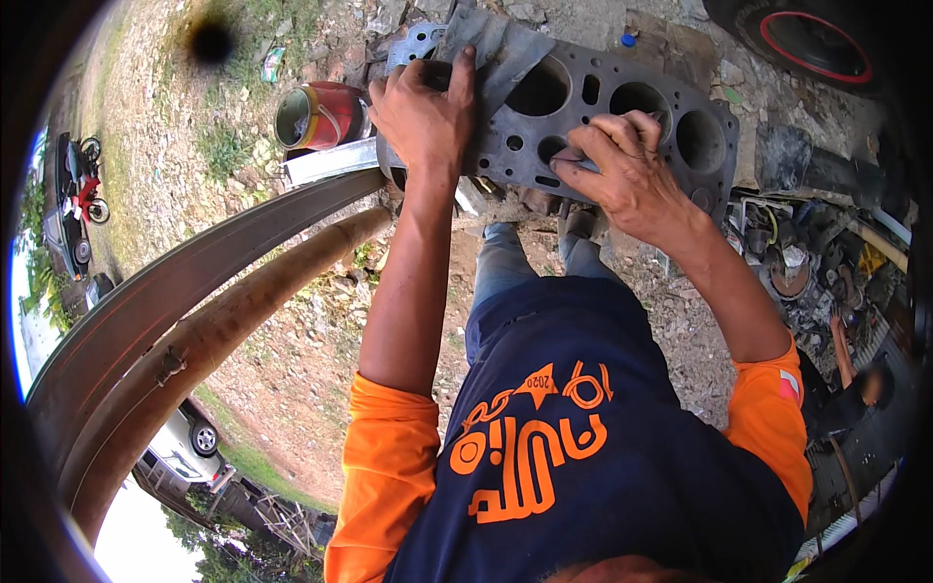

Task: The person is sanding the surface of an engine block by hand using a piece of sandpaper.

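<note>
Red bucket [336, 115], contents unclear, sits near the left hand [426, 115] and engine block [571, 119].

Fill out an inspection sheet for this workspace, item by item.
Surface: stony ground; the block's support is mostly hidden.
Job's things: grey engine block, several round bores showing; dark sheet over part of it.
Clutter: heaped metal parts to the right; red container on the left.
Hands: left hand on the block's left end, by the sheet; right hand, fingers bent, at its upper face. Both grips unclear.
Cables: none identifiable.
Surroundings: red motorcycle and white vehicle on the left; another person's arm at right.
</note>
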Demonstrator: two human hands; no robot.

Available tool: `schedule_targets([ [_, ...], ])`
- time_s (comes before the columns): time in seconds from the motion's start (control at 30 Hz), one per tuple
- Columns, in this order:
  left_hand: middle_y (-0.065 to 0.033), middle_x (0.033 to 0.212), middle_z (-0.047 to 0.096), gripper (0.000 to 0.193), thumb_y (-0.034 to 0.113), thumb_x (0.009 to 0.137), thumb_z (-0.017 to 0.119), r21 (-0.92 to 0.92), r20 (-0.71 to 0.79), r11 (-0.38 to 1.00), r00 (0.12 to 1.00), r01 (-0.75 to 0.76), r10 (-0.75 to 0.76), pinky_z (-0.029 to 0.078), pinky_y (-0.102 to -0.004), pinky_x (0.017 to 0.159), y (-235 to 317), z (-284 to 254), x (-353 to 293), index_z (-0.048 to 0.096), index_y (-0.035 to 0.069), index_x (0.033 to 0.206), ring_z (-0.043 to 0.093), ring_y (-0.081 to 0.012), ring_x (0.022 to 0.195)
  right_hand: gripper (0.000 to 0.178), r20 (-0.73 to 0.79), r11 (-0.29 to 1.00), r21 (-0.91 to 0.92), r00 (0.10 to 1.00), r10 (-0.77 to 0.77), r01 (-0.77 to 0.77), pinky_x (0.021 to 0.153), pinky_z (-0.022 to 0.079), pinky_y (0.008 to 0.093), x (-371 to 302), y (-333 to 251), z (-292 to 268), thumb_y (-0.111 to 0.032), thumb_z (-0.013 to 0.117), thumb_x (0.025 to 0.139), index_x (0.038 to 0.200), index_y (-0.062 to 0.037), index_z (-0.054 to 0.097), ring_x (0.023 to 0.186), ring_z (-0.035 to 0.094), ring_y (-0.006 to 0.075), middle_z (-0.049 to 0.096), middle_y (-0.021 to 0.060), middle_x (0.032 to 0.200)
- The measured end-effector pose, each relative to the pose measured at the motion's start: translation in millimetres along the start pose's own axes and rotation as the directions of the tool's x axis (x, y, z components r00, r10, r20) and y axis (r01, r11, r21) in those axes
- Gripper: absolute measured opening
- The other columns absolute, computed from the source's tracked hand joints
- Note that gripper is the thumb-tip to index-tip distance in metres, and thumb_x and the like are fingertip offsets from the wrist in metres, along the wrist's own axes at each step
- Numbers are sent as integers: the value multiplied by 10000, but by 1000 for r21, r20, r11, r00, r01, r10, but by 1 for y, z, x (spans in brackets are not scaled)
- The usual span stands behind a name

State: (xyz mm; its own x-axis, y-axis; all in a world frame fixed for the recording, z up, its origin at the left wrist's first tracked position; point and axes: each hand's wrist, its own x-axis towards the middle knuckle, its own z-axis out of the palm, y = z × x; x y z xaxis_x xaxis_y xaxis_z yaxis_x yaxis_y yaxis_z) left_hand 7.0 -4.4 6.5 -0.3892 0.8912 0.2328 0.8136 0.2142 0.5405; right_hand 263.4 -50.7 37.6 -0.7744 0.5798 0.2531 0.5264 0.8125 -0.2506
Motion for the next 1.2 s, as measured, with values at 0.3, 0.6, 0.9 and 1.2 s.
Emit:
schedule_targets([
  [0.3,-149,980,762,527,554,868,762,-10,-10,1000,1000,3,-3,427,-500,965,0,1,0,791,29,834,599,-381,1048,262,25,1000,9,999,-28,28,1148,269,477,1,4,-4,-114,637,863,1079,-102,786,1322,489,227,624,53,1271],
  [0.6,-157,973,760,532,553,866,764,-28,-5,1000,1000,3,-3,431,-498,950,-2,2,0,785,23,826,600,-384,1050,264,43,998,2,997,-60,60,1143,264,457,3,8,-6,-126,635,872,1078,-115,800,1307,512,217,629,40,1263],
  [0.9,-156,981,762,541,568,862,764,-21,-11,1000,1000,15,-15,428,-495,961,1,1,0,794,28,834,596,-383,1055,250,15,999,7,999,-50,50,1137,276,461,1,4,-1,-117,641,854,1060,-93,781,1298,513,226,628,42,1247],
  [1.2,-150,976,761,518,552,865,767,-31,-8,999,1000,6,-6,427,-510,964,-1,2,1,797,37,827,597,-379,1049,257,48,997,40,997,-61,59,1149,276,450,1,11,-8,-121,629,885,1071,-134,806,1325,496,223,619,40,1260],
])
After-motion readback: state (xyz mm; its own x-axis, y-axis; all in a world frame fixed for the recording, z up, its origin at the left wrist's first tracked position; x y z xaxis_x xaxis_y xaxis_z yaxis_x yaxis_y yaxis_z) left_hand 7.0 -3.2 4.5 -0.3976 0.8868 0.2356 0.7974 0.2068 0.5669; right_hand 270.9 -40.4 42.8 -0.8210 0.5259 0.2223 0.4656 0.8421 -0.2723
